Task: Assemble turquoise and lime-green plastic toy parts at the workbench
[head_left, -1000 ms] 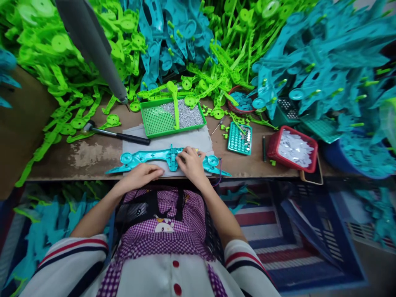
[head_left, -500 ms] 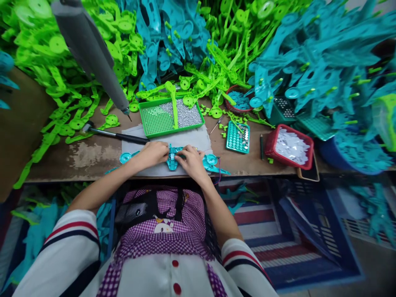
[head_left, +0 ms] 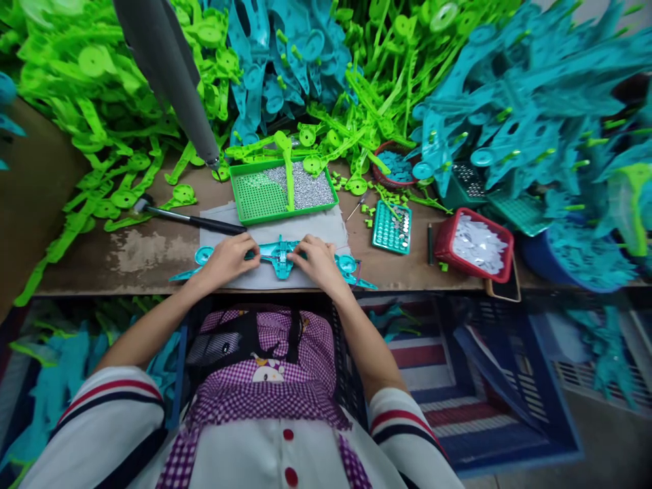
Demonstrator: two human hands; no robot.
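A long teal plastic part [head_left: 282, 267] with a raised centre block and pointed ends lies across a grey cloth [head_left: 265, 279] at the table's front. Over its left arm, my left hand [head_left: 230, 258] is closed in a pinch; a thin wire-like strand seems to run from its fingertips toward the centre block. My right hand [head_left: 316, 263] is closed at the right side of that block, thumb and finger against the part. Whether it also holds something small is hidden. A dark reddish wire [head_left: 359, 273] loops near the part's right end.
A grey electric screwdriver [head_left: 176, 81] hangs at upper left, above a hammer [head_left: 193, 221]. Behind the cloth stands a green tray [head_left: 248, 219] of small metal pieces. Rightward are a teal tray [head_left: 383, 246] and red basket [head_left: 471, 267]. Lime and teal parts [head_left: 285, 47] pile up behind.
My left hand has moved left, away from the centre block, uncovering the part's left arm. The right hand stays beside the block. The view has shifted slightly.
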